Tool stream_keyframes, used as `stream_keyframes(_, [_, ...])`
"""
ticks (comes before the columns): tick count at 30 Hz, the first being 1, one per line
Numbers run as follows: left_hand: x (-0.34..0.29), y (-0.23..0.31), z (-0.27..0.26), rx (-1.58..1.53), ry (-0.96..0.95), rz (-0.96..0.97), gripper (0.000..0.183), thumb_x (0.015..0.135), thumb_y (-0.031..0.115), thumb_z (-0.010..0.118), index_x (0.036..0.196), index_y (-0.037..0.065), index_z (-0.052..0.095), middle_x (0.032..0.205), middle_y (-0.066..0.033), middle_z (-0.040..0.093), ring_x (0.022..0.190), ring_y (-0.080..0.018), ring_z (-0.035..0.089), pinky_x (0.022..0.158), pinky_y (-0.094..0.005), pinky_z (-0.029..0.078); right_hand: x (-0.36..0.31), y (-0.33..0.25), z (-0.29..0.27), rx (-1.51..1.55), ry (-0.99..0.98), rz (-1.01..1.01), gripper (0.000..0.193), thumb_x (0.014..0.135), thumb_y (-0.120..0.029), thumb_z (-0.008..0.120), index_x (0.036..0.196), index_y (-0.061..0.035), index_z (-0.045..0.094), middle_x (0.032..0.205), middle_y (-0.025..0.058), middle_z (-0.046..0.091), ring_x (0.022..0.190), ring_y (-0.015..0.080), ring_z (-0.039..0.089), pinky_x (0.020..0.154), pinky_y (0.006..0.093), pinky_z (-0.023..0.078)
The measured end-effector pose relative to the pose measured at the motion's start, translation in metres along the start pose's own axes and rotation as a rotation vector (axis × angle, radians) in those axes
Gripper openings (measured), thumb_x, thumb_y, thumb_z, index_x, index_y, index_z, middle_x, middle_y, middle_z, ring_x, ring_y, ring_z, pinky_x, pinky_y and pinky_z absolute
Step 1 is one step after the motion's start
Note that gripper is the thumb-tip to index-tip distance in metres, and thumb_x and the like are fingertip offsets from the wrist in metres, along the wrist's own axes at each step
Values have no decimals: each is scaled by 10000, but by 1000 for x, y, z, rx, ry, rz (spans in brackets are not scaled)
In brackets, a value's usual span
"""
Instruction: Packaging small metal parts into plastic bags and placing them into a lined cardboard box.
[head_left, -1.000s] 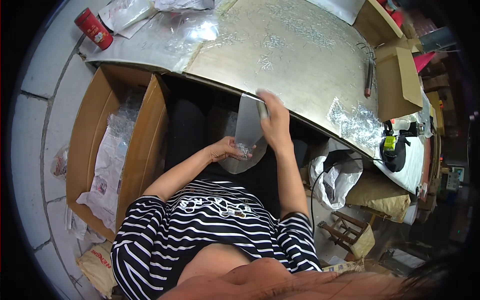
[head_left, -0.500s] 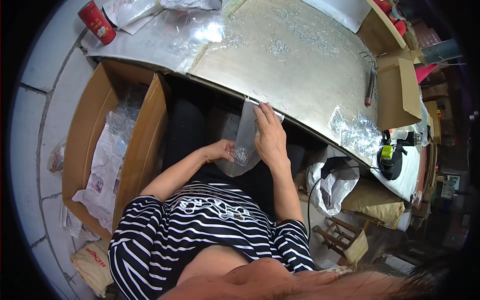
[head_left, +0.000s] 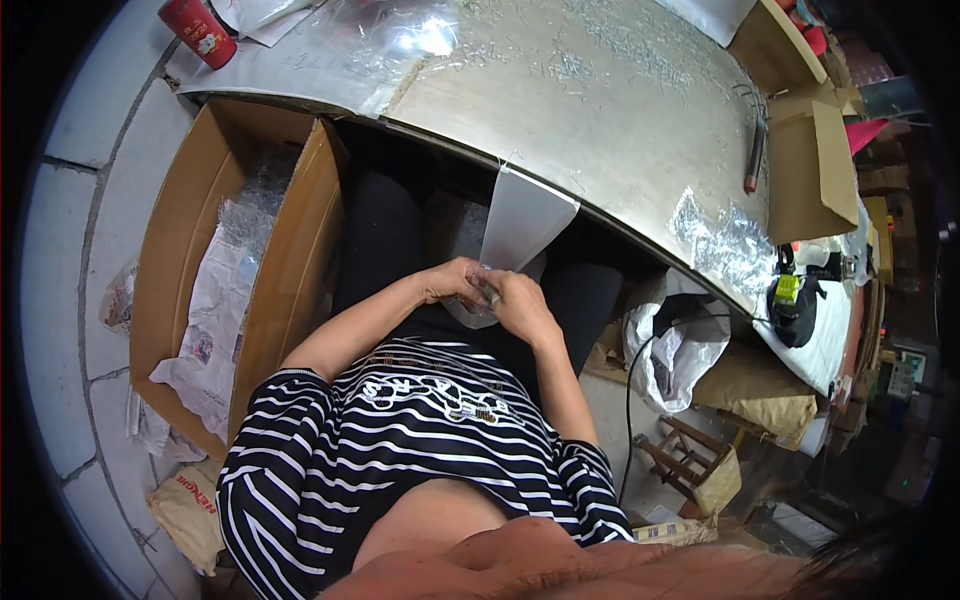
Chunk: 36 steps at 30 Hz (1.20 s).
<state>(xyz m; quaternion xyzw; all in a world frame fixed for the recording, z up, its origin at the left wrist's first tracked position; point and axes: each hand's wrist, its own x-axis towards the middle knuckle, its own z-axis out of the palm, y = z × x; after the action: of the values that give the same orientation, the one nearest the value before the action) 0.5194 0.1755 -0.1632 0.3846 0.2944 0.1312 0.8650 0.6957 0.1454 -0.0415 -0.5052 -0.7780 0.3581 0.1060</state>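
Note:
A long clear plastic bag [head_left: 522,220] stands up from my lap, its top reaching the front edge of the metal-topped table [head_left: 620,130]. My left hand [head_left: 452,281] and my right hand [head_left: 520,303] meet at the bag's lower end, both pinching it there. Small shiny pieces sit bunched in the bag's bottom between my fingers. Many more small metal pieces lie scattered on the tabletop beyond.
An open cardboard box [head_left: 290,270] with paper and plastic bags stands on the floor at my left. A red can [head_left: 198,28] sits at the table's far left. A smaller cardboard box [head_left: 815,170] and a black tool [head_left: 790,300] are at the right.
My right hand has come down from the bag's upper part to its lower end, joining my left hand. The bag now stands taller toward the table edge.

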Motion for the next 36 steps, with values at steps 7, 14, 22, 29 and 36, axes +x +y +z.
stream_keyframes(7, [-16, 18, 23, -351, -75, 77, 478, 960, 327, 538, 1290, -18, 510, 1129, -119, 643, 984, -193, 662, 753, -341, 598, -9, 16, -32, 261, 399, 84, 243, 894, -56, 585, 1115, 29, 636, 984, 157, 697, 899, 231, 674, 804, 305, 510])
stream_keyframes(14, [-20, 56, 35, -364, -123, 219, 574, 1018, 418, 363, 1337, -53, 440, 1200, -167, 599, 1037, -256, 648, 777, -426, 601, -6, 16, -41, 481, 250, 140, 337, 828, -131, 702, 1115, 37, 647, 926, 123, 700, 825, 170, 642, 779, 286, 498])
stream_keyframes(22, [-17, 92, 54, -341, -70, 383, 586, 1018, 439, 346, 1364, -26, 430, 1204, -167, 601, 1062, -262, 636, 875, -396, 550, 7, 11, -65, 533, 199, 131, 193, 771, -49, 696, 938, 47, 684, 838, 116, 688, 773, 156, 619, 717, 303, 491])
stream_keyframes(29, [-25, 99, 24, -446, -238, 382, 679, 1008, 527, 241, 1425, 3, 349, 1253, -253, 562, 1118, -327, 606, 867, -396, 550, 3, 6, -132, 708, 503, -130, 113, 763, -69, 731, 776, 21, 664, 766, 25, 637, 683, 118, 574, 630, 248, 447])
stream_keyframes(36, [-18, 78, 23, -310, -89, 293, 468, 1019, 287, 387, 1299, -80, 467, 1274, -264, 551, 1164, -321, 583, 922, -374, 527, 32, 41, -120, 483, 622, -33, 87, 807, -42, 696, 857, 24, 669, 741, 128, 663, 648, 138, 598, 612, 275, 464])
